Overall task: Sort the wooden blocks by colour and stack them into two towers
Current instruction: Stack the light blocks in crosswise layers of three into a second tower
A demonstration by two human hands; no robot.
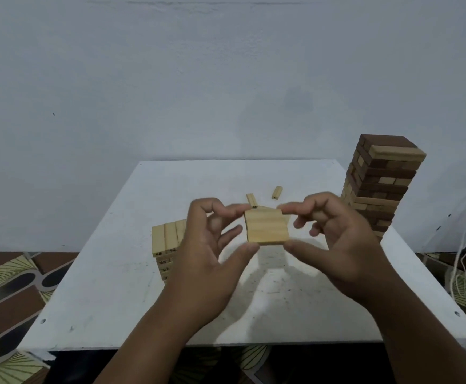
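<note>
A: What was the room like?
B: A pale wall (226, 65) stood behind a white desk (115, 300), over a patterned floor (10, 286) of brown and yellow shapes.
A: And on the desk?
B: At three o'clock rose a tall mixed tower (378, 184) of dark and light blocks. At nine o'clock sat a short light stack (165, 245), with 48 and 40 printed on its ends; lower numbers blurred. Two loose light blocks (277, 192) lay at twelve o'clock.
A: The hands?
B: At the centre, above the desk, left hand (206, 261) and right hand (342, 245) together pinched a row of light blocks (266, 227), fingers closed on its corners. Pale cords (464, 259) hung at the right edge.
</note>
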